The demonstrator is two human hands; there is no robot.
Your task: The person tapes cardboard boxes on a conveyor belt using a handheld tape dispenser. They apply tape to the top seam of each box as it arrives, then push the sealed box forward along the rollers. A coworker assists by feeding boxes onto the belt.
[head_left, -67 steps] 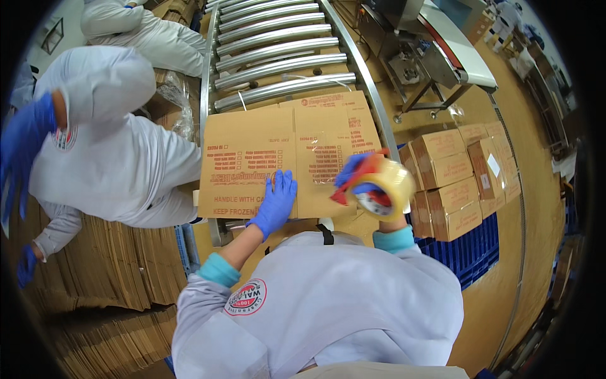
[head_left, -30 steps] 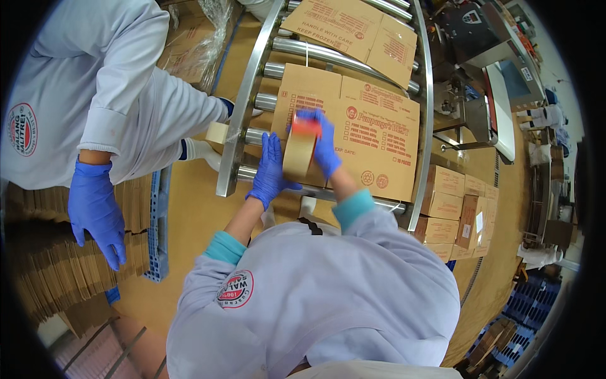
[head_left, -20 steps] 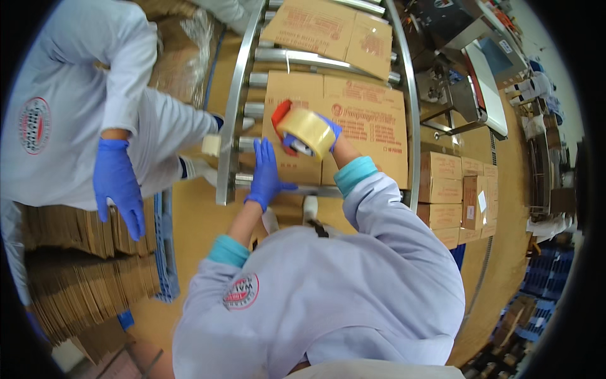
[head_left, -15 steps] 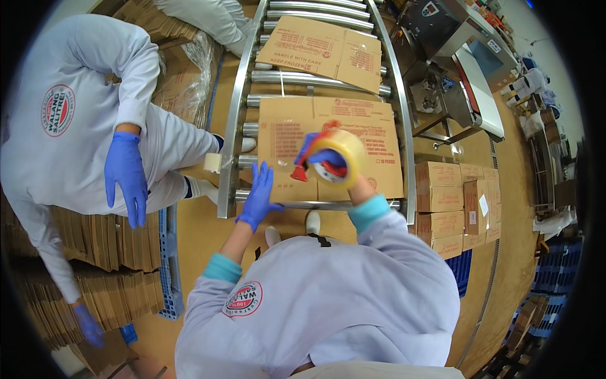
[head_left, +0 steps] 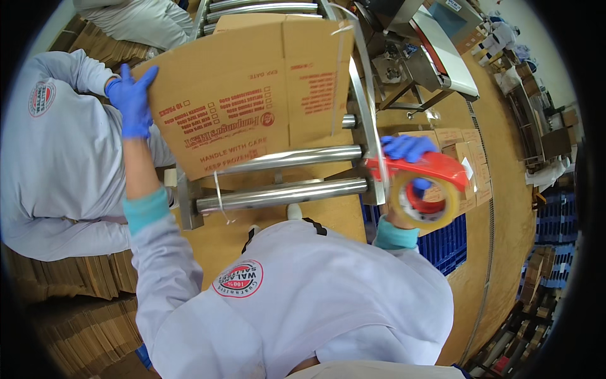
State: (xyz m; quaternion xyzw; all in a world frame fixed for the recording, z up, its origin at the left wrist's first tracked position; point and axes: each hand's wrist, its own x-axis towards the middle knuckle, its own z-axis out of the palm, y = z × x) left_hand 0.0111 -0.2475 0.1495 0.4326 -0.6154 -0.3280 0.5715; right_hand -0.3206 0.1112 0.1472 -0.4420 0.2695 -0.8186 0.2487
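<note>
My left hand (head_left: 131, 101) is closed on the left edge of a flattened brown carton (head_left: 233, 82) with red print, raised at a tilt over the roller conveyor (head_left: 278, 203). My right hand (head_left: 409, 148), at the conveyor's right side, grips a red tape dispenser (head_left: 449, 169) holding a roll of clear tape (head_left: 435, 215). A thin, shiny strip that looks like tape runs between the carton's top right and the dispenser. The carton hides part of the rollers and most of another carton (head_left: 246, 21) behind it.
A co-worker in white (head_left: 57, 158) bends at the left beside stacked flat cardboard (head_left: 88, 322). Another worker's white-clad legs (head_left: 139, 22) are behind. At right stand sealed boxes (head_left: 476, 161) on a blue pallet (head_left: 442, 249), a belt machine (head_left: 442, 54) and a distant worker (head_left: 499, 38).
My left hand has moved up and left, raising the carton's edge off the rollers. My right hand has moved right, off the carton, with the dispenser. The co-worker's blue-gloved hand is no longer visible.
</note>
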